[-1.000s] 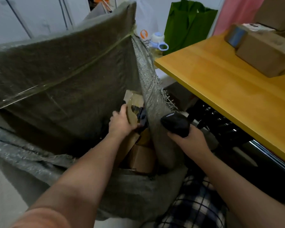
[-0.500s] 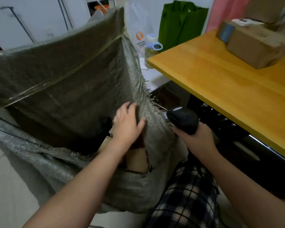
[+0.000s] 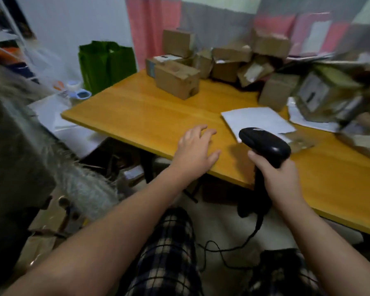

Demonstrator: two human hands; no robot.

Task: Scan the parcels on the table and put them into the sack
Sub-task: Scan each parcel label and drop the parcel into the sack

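The right hand point(image 3: 280, 180) has its fingers curled round the handle of the glossy black plastic scanner point(image 3: 265, 144), which is upright at the near edge of the table point(image 3: 150, 116), its rounded head's long axis pointing up-left. The left hand point(image 3: 194, 150), fingers loosely spread, is over the smooth yellow wood. Boxy brown cardboard parcels point(image 3: 176, 82) crowd the far side, and the coarse grey woven sack point(image 3: 15, 150) stands at left.

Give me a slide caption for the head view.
Left hand open over the wooden table, right hand gripping the barcode scanner, cardboard parcels piled beyond.
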